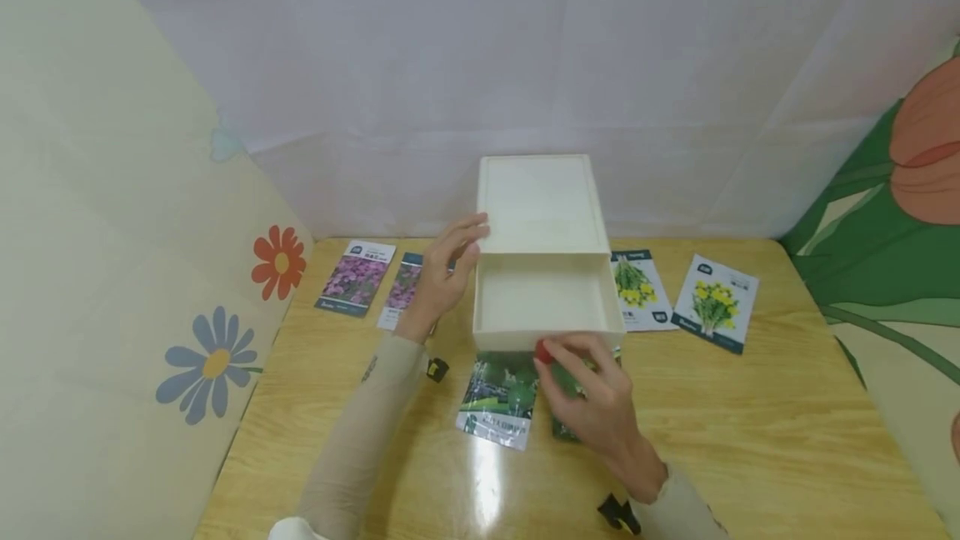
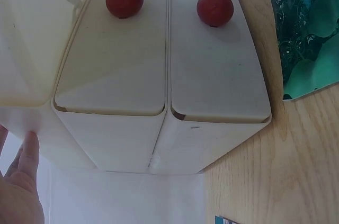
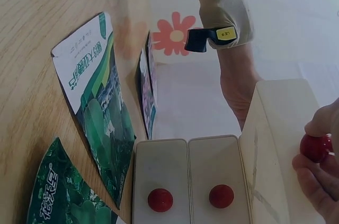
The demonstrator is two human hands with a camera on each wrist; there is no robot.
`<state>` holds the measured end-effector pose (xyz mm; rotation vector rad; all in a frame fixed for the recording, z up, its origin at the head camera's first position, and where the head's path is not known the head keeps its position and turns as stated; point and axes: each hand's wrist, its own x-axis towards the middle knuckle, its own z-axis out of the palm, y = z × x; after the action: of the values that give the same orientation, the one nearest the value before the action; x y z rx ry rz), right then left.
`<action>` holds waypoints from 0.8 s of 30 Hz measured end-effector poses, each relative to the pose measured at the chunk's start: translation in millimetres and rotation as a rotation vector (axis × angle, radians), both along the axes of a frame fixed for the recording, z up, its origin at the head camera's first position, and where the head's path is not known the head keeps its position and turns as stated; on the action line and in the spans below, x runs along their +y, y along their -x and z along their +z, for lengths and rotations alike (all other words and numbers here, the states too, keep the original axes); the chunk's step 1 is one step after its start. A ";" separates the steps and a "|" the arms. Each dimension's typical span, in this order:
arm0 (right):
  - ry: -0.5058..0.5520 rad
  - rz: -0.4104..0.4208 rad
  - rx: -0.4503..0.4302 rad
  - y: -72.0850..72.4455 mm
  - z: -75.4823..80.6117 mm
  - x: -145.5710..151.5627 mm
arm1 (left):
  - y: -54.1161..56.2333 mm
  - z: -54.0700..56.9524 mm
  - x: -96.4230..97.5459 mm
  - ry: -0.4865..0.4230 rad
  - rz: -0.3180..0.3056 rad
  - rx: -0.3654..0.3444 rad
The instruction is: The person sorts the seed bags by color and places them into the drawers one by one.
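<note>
A white cabinet (image 1: 540, 200) of three stacked drawers stands on the table, its top drawer (image 1: 545, 294) pulled out and bare inside. Thumb and fingers of my right hand (image 1: 598, 397) pinch that drawer's round red knob (image 1: 543, 351); the right wrist view shows the same knob (image 3: 316, 148) between the fingertips. My left hand (image 1: 446, 280) rests against the cabinet's left side, fingertips up at its top edge. Below, the middle drawer (image 2: 114, 60) and the bottom drawer (image 2: 217, 65) are closed, each with its own red knob.
Two green seed packets lie in front of the cabinet, one left (image 1: 498, 398) and one partly under my right hand. Purple-flower packets (image 1: 356, 277) lie to the left, yellow-flower packets (image 1: 716, 302) to the right. A pale cloth (image 1: 420, 65) hangs behind the wooden table (image 1: 735, 440).
</note>
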<state>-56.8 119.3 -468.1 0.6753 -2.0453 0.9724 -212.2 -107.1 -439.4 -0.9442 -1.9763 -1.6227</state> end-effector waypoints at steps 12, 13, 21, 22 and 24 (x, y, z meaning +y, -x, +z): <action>0.011 0.020 -0.008 -10.0 -0.8 -2.2 | 18.5 -27.2 -5.2 0.008 0.006 0.024; 0.012 0.020 -0.002 -10.5 -1.0 -2.4 | 18.3 -27.2 -5.4 0.009 0.003 0.024; -0.006 0.009 0.004 -17.1 -3.6 -3.8 | 17.8 -26.6 -6.1 0.025 0.013 0.024; -0.006 0.009 0.006 -17.7 -3.6 -3.6 | 17.6 -26.6 -6.0 0.025 0.013 0.026; -0.004 0.009 0.015 -18.4 -3.6 -3.4 | 17.4 -26.7 -5.8 0.024 0.013 0.024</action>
<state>-38.4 115.9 -471.7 0.6920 -2.0337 0.9657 -229.5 -112.9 -466.0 -0.9537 -1.9862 -1.5769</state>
